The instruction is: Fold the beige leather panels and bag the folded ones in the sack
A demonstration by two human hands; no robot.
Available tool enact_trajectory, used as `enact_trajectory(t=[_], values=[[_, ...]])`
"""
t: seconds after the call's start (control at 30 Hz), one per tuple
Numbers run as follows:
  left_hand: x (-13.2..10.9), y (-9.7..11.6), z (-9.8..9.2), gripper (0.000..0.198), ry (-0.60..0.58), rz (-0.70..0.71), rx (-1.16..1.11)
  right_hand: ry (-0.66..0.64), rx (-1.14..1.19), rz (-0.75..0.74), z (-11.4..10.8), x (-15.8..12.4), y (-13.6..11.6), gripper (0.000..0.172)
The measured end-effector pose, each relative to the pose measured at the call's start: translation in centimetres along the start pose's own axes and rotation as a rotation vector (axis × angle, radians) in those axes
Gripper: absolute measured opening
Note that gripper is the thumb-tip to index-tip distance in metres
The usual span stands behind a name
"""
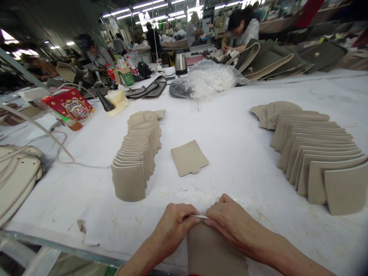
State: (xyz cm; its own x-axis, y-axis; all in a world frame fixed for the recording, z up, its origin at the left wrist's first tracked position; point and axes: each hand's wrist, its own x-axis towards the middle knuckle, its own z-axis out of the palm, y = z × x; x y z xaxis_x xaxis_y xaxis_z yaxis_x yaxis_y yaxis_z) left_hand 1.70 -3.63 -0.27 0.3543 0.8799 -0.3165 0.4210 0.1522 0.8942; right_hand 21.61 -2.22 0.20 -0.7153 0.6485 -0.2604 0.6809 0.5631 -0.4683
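Observation:
Near the table's front edge, my left hand (178, 222) and my right hand (227, 216) both pinch the far edge of a taupe leather panel (215, 253). A thin white edge shows between the fingertips, and the panel's near end runs out of the picture. Just beyond my hands a single taupe leather piece (189, 158) with a small tab lies flat. On the left stands a fanned row of taupe leather pieces (129, 184). A longer fanned row of similar leather pieces (345, 189) is on the right.
Cream leather parts (17, 180) are stacked at the left edge, by a thin hose (57, 142). A glue pot with a black nozzle (115, 103), a plastic bag (212, 78), a kettle (181, 63) and dark leather panels (276, 61) stand farther back. Co-workers sit beyond.

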Motion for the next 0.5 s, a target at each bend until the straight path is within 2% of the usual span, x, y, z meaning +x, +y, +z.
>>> enact_trajectory(t=[0.13, 0.27, 0.4, 0.5], values=[[-0.4, -0.6, 0.1, 0.018, 0.048, -0.005, -0.065, -0.033, 0.122, 0.019, -0.1, -1.3, 1.4, 0.041], [-0.3, -1.0, 0.5, 0.018, 0.032, -0.030, -0.124, -0.088, 0.257, 0.078, 0.0, -3.6, 3.3, 0.045], [0.2, -1.1, 0.6, 0.018, 0.031, -0.058, -0.180, -0.060, 0.266, 0.141, 0.0, -5.1, 4.2, 0.046], [0.3, -1.1, 0.5, 0.015, 0.016, -0.074, -0.125, 0.005, 0.224, 0.106, -0.5, -5.0, 3.5, 0.036]])
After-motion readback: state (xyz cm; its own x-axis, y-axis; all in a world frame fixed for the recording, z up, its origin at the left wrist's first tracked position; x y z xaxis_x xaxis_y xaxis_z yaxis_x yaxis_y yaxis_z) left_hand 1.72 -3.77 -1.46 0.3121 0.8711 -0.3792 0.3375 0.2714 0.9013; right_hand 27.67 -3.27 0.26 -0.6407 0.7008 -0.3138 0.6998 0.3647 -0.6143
